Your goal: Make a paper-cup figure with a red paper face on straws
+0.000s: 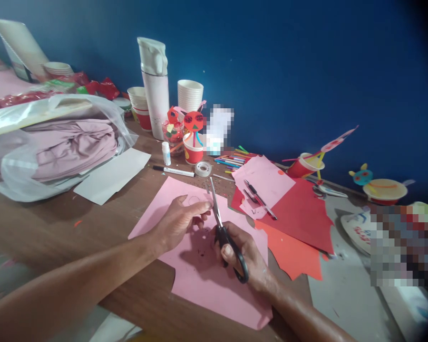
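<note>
My right hand [240, 251] is closed round the black handles of a pair of scissors [217, 213], blades pointing up and away and slightly apart. Just left of the blades, my left hand [181, 218] has its thumb and fingers pinched together at a small piece of pink paper [196, 198] with a circle drawn on it. Part of this piece is hidden behind the thumb. Below both hands a large pink sheet [221, 299] with cut edges lies flat on the brown table [142, 280].
Beyond the sheet are a marker [176, 171], a tape roll [203, 168], a glue stick [166, 154] and a red cup figure [193, 147]. Red paper [299, 209] and pens [262, 202] lie right. A plastic bag [24, 166] stands left; a tall white flask [156, 99] stands behind.
</note>
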